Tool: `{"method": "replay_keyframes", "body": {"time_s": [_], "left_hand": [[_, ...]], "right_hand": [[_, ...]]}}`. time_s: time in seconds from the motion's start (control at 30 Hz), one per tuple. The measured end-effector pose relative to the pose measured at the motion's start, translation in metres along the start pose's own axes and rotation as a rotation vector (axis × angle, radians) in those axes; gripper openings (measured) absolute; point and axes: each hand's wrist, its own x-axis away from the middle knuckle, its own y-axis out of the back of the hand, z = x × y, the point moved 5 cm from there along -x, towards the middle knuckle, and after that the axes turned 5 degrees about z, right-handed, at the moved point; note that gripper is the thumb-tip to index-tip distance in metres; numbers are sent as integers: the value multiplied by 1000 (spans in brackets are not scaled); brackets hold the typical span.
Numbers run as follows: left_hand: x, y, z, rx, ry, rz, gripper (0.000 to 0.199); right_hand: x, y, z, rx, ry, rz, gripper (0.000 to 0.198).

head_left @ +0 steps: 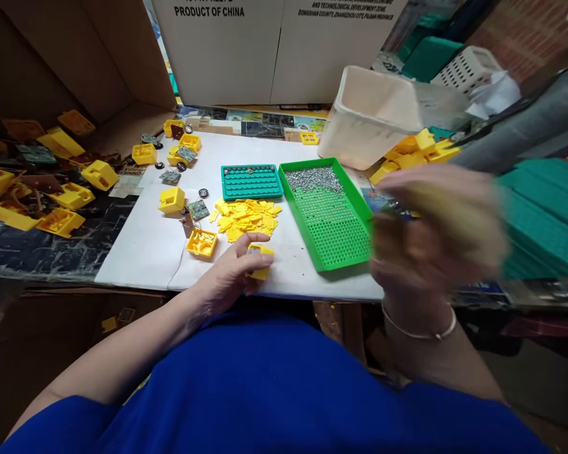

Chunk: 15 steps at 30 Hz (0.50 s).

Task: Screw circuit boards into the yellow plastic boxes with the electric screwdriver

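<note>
My left hand (234, 268) is closed around a small yellow plastic housing (260, 272) at the front of the white board, with a greyish part showing on its top. Just beyond that hand lies a heap of flat yellow plastic pieces (248, 217). My right hand (438, 227) is raised at the right, close to the camera and smeared by motion; whether it holds anything cannot be made out. Left of it is a green perforated tray (329, 230) with many small metal screws (317, 179) at its far end. A teal ribbed tray (252, 183) sits beside the green one.
Yellow housings with circuit boards and wheels (184, 151) lie on the board's left part, and an open yellow housing (201, 243) nearer. A cardboard box (123, 57) holds more at far left. A whitish bin (373, 116) stands behind, with teal trays (544, 214) at right.
</note>
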Motion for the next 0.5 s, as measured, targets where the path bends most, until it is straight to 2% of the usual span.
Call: {"method": "replay_keyframes", "body": {"time_s": [0.07, 0.17, 0.23, 0.37, 0.5], "left_hand": [[3, 2, -1, 84, -14, 40, 42], [7, 8, -3, 163, -33, 124, 46], [9, 13, -5, 203, -57, 157, 47], [15, 22, -7, 277, -95, 181, 38], [17, 25, -7, 256, -160, 226, 36]], "right_hand": [[-24, -24, 4, 107, 70, 96, 28], [-71, -80, -12, 394, 66, 416, 31], [-97, -111, -27, 571, 51, 566, 34], [-122, -146, -43, 648, 50, 656, 31], [-125, -158, -52, 684, 44, 685, 30]]}}
